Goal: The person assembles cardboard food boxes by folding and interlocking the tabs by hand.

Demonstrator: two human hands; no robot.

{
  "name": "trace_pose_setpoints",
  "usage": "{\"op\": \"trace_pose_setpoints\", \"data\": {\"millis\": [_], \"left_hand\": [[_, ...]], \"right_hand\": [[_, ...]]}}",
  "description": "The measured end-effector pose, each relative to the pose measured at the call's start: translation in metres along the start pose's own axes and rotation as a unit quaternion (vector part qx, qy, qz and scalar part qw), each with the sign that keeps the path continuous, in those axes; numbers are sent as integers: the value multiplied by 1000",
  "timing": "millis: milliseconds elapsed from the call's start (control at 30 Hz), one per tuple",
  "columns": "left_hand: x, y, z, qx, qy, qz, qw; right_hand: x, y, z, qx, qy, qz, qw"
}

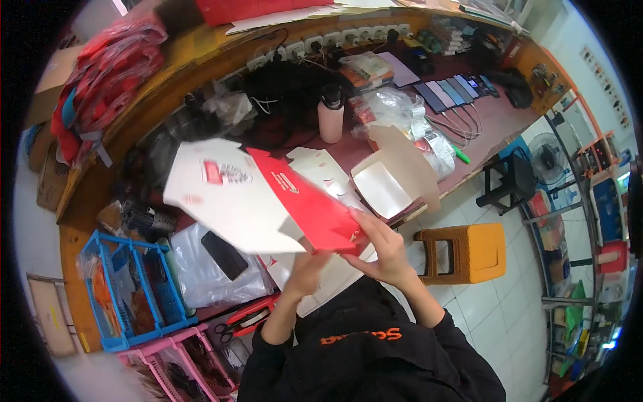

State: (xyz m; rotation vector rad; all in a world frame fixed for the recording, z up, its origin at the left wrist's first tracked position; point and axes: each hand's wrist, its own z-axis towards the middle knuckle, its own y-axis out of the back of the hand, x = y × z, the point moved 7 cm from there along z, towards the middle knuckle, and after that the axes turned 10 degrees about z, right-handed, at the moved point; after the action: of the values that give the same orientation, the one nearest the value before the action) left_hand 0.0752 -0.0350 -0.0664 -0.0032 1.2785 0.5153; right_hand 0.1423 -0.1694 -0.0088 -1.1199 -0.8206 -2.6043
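Note:
A partly folded red-and-white cardboard box (295, 191) is held up over the near part of the table, its wide white flap spreading to the left. My left hand (306, 273) is closed on its lower edge; some of those fingers are hidden or blurred. At the box's right end, my right hand (383, 249) grips the red side with thumb and fingers. Just beyond, to the right, stands an open cardboard box (383, 189) with a white inside. Flat printed card (318, 167) lies partly hidden behind the held box.
A phone (224, 254) rests on clear plastic bags (201, 281) at left. Near them are scissors (231, 326), a blue basket (164, 328) and a pink basket (177, 338). Farther back stand a pink bottle (331, 119) and several phones (445, 94). An orange stool (485, 253) is at right.

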Motion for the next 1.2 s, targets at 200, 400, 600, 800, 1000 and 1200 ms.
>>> {"op": "trace_pose_setpoints", "data": {"millis": [200, 400, 600, 800, 1000, 1200], "left_hand": [[9, 31, 0, 68, 184, -348, 917], [-9, 3, 27, -75, 87, -91, 989], [-23, -17, 36, -167, 13, -200, 965], [-36, -1, 26, -112, 1, -353, 929], [-26, 4, 19, -93, 26, -398, 912], [-49, 0, 6, 7, -20, -317, 948]], "right_hand": [[-4, 4, 2, -12, 32, -177, 984], [3, 3, 2, -61, -34, -76, 995], [-8, -16, -9, -30, -107, 127, 986], [-62, 17, -1, -76, -189, 301, 932], [-74, 32, -1, -25, -241, 379, 893], [-76, 36, -15, -47, -220, 651, 725]]}}
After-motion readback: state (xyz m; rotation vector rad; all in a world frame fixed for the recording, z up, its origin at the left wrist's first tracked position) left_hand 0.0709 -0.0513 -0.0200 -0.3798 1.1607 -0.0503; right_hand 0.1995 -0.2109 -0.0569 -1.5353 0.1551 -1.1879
